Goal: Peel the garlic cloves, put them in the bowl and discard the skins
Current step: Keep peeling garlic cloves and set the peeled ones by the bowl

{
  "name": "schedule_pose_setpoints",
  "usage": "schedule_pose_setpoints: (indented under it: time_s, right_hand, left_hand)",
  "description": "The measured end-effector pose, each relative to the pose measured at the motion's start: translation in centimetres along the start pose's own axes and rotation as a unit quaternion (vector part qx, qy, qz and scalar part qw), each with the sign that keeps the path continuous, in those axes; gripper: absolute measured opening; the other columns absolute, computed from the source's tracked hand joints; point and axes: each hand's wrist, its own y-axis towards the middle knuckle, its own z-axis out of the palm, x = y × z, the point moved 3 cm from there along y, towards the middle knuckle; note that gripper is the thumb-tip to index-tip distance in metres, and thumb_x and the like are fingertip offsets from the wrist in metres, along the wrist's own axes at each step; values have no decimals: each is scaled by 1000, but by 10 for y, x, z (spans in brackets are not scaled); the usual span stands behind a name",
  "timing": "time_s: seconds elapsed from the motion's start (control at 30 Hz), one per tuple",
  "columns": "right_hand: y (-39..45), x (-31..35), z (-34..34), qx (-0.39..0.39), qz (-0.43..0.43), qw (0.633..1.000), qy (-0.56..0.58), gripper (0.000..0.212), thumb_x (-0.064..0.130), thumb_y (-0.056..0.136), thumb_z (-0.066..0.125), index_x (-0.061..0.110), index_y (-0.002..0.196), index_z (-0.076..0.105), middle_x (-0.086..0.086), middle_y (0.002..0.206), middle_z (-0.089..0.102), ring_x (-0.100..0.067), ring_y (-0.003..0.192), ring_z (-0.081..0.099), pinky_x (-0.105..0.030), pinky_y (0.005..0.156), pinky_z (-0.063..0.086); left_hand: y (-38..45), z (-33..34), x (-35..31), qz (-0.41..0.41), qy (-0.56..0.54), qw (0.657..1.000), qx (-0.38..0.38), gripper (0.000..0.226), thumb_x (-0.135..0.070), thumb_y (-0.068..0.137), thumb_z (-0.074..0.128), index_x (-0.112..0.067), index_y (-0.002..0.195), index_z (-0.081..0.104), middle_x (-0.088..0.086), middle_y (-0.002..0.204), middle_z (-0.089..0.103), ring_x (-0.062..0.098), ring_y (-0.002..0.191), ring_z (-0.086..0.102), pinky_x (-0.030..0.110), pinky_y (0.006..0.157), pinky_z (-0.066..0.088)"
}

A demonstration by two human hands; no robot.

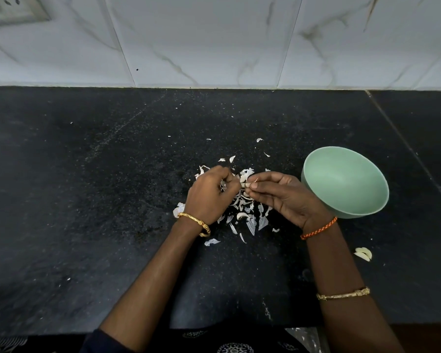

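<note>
A garlic clove (243, 180) is held between both hands above the black counter. My left hand (210, 194) grips it from the left with curled fingers. My right hand (283, 196) pinches its right end between thumb and fingertips. Below the hands lies a scatter of white garlic skins (250, 220). A pale green bowl (346, 184) stands just right of my right hand; its visible inside looks empty. Two garlic cloves (363, 254) lie on the counter near my right forearm.
The black stone counter (99, 200) runs wide to the left and ends at a white marble-tiled wall (214, 42). A seam in the counter (405, 149) runs diagonally at the right. A wall socket (10, 8) sits at the top left.
</note>
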Motion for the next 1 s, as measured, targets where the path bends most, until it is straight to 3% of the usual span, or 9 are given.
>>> schedule_pose_setpoints:
  time_s: [0.17, 0.23, 0.33, 0.43, 0.53, 0.63, 0.77, 0.83, 1.0]
  right_hand:
    - [-1, -1, -2, -45, -61, 995, -63, 14, -8, 78, 68, 0, 89, 69, -12, 82, 73, -17, 79, 70, -24, 77, 58]
    - [-2, -1, -2, -61, -88, 990, -87, 15, -7, 76, 71, 1, 88, 70, -13, 83, 73, -19, 79, 70, -26, 79, 58]
    - [-3, 0, 1, -76, -129, 981, -120, 14, -7, 76, 72, 2, 87, 71, -13, 81, 73, -18, 75, 69, -25, 77, 58]
    - [-5, 1, 4, -85, -166, 972, -140, 13, -3, 77, 74, -3, 89, 71, -14, 82, 74, -15, 73, 70, -21, 71, 56]
    - [-7, 1, 6, -97, -190, 966, -147, 15, 2, 74, 77, -3, 87, 71, -10, 81, 74, -15, 73, 71, -19, 69, 55]
    - [-6, -2, 5, -109, -198, 961, -158, 14, 2, 72, 79, 0, 84, 71, -10, 82, 75, -17, 76, 72, -21, 71, 56]
    - [-3, -10, 2, -123, -196, 960, -160, 12, -1, 73, 78, 5, 81, 71, -11, 84, 74, -17, 78, 72, -24, 74, 56]
    - [-1, -13, 2, -123, -196, 959, -163, 13, -1, 73, 79, 5, 82, 71, -11, 85, 74, -18, 79, 72, -26, 76, 56]
    - [0, -15, 2, -116, -206, 959, -153, 14, 3, 74, 79, 9, 83, 71, -5, 81, 74, -14, 77, 70, -26, 72, 57]
  left_hand:
    - [-6, 5, 3, -27, -77, 997, 3, 10, -15, 83, 60, -22, 78, 53, -14, 73, 55, 6, 47, 42, 23, 50, 35]
    - [-6, 4, 0, -19, -97, 995, -17, 6, -18, 80, 56, -19, 76, 59, -12, 82, 57, 10, 60, 52, 25, 54, 42]
    - [-6, 4, -3, -43, -149, 987, -34, 18, -26, 79, 58, -14, 71, 67, -7, 92, 58, 3, 74, 55, 14, 60, 42]
    - [-6, 6, -6, -73, -202, 976, -32, 11, -25, 81, 72, -24, 71, 67, -5, 97, 58, 5, 64, 48, 12, 57, 40]
    - [-5, 7, -6, -89, -221, 971, -31, 8, -18, 81, 74, -24, 77, 70, -5, 97, 58, 13, 63, 47, 13, 53, 39]
    - [-4, 6, -5, -104, -253, 962, -19, 10, -13, 80, 74, -22, 79, 72, -6, 95, 59, 3, 55, 43, 10, 50, 36]
    - [-5, 8, -4, -100, -255, 962, -7, 16, -9, 80, 73, -25, 81, 72, -4, 97, 60, 8, 82, 58, 27, 69, 51]
    - [-5, 10, -3, -102, -258, 961, -10, 19, -7, 80, 73, -26, 82, 71, -3, 97, 61, 9, 87, 58, 34, 75, 52]
    - [-4, 10, -4, -120, -272, 954, -33, 16, -7, 79, 74, -23, 78, 72, 0, 94, 65, 9, 84, 60, 30, 73, 50]
